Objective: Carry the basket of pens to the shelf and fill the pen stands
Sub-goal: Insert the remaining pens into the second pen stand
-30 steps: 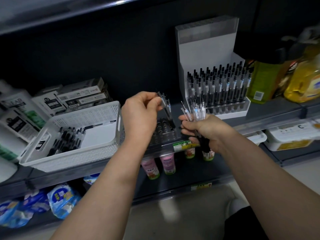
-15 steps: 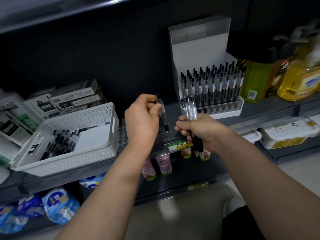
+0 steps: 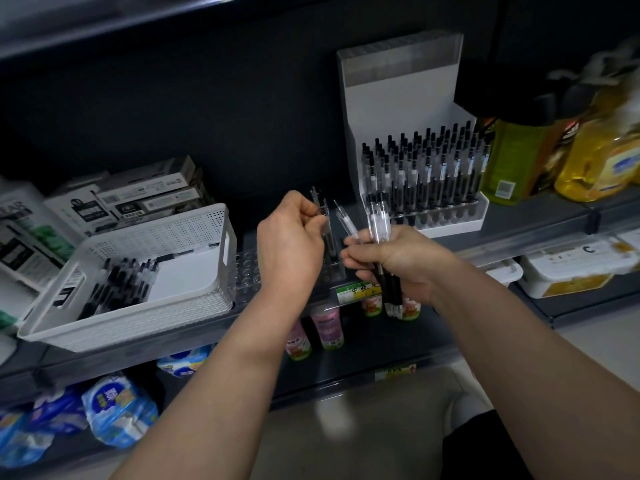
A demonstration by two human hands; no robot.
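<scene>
A white perforated basket (image 3: 194,237) sits on the dark shelf at the left, with several black pens (image 3: 121,289) lying in its left half. My left hand (image 3: 291,244) pinches one or two clear pens (image 3: 323,220) upright over a clear pen stand (image 3: 247,271) with mostly empty holes, beside the basket. My right hand (image 3: 398,261) grips a bundle of pens (image 3: 379,230), one of them fanned out toward my left hand. A white display stand (image 3: 415,140) further right is full of black pens.
Boxed stationery (image 3: 138,199) is stacked behind the basket. Yellow and green bottles (image 3: 588,161) stand to the right of the white stand. Small bottles (image 3: 325,330) and blue packets (image 3: 117,410) fill the lower shelf. White tubs (image 3: 571,271) sit low at the right.
My left hand has stayed over the clear stand with its pens. My right hand's bundle has shifted slightly and one pen now fans out to the left.
</scene>
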